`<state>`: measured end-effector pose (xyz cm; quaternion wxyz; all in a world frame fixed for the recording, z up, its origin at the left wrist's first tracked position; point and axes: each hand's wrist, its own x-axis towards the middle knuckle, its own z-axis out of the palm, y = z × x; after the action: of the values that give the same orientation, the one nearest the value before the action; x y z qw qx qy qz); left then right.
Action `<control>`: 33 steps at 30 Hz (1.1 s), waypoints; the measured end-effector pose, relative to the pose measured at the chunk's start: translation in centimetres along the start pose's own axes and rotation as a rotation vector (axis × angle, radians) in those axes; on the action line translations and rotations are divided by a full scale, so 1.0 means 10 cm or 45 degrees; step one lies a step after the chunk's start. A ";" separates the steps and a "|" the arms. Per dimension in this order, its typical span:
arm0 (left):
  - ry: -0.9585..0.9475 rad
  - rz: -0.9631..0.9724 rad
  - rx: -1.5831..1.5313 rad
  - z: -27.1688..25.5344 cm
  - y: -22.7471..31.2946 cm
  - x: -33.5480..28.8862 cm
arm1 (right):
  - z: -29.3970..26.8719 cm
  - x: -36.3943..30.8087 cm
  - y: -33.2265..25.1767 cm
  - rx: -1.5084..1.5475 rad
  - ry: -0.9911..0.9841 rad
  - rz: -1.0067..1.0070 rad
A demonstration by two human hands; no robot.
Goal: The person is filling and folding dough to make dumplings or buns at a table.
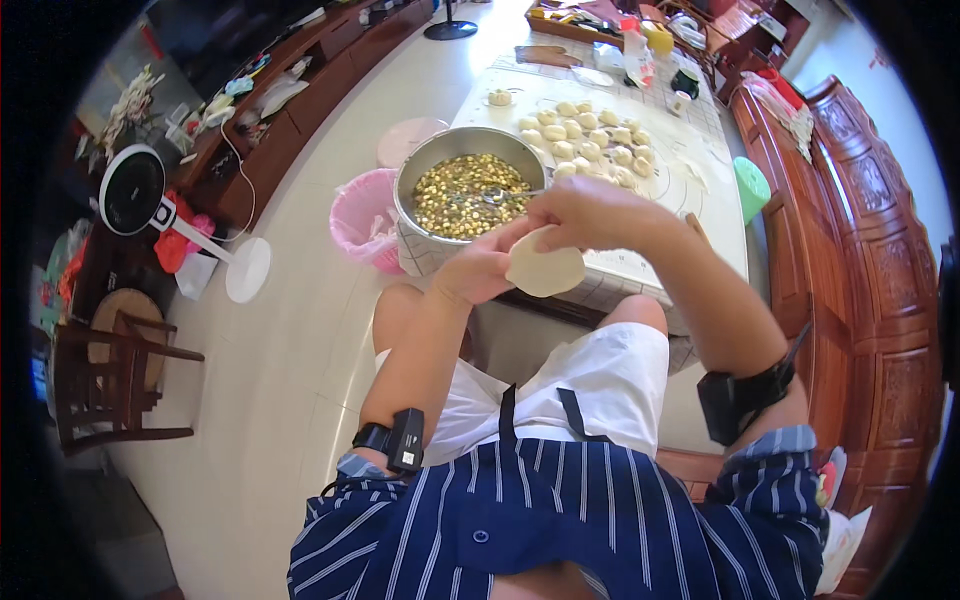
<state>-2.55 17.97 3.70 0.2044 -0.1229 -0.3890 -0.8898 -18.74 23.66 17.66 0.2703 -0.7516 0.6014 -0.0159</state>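
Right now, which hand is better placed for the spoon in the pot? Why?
Probably the right hand: it looks nearer the spoon in the pot; the left hand sits lower. Both touch the dough disc.

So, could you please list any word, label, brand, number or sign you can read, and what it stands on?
No text can be read.
Black box on the left forearm: pale label, too small to read.
Red-and-white package: any print is too blurred to read.
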 end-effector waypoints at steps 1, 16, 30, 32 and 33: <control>0.122 -0.125 -0.014 -0.01 -0.02 -0.01 | 0.14 0.07 0.15 0.165 0.045 0.030; 0.874 0.185 -0.544 -0.85 0.95 0.06 | 1.19 0.80 1.32 2.059 0.882 0.619; 1.387 0.286 -0.151 -1.51 0.82 0.19 | 0.73 1.38 1.29 1.013 1.074 -0.016; 1.393 0.280 -0.084 -1.53 0.76 0.21 | 0.68 1.41 1.46 0.846 1.243 -0.069; 1.396 0.281 -0.017 -1.53 0.74 0.23 | 0.70 1.46 1.50 0.852 1.243 -0.065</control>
<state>-2.09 1.45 -0.90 0.4679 0.3168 -0.2049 -0.7992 -25.73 11.14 0.89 0.1841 -0.5455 0.6003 -0.5551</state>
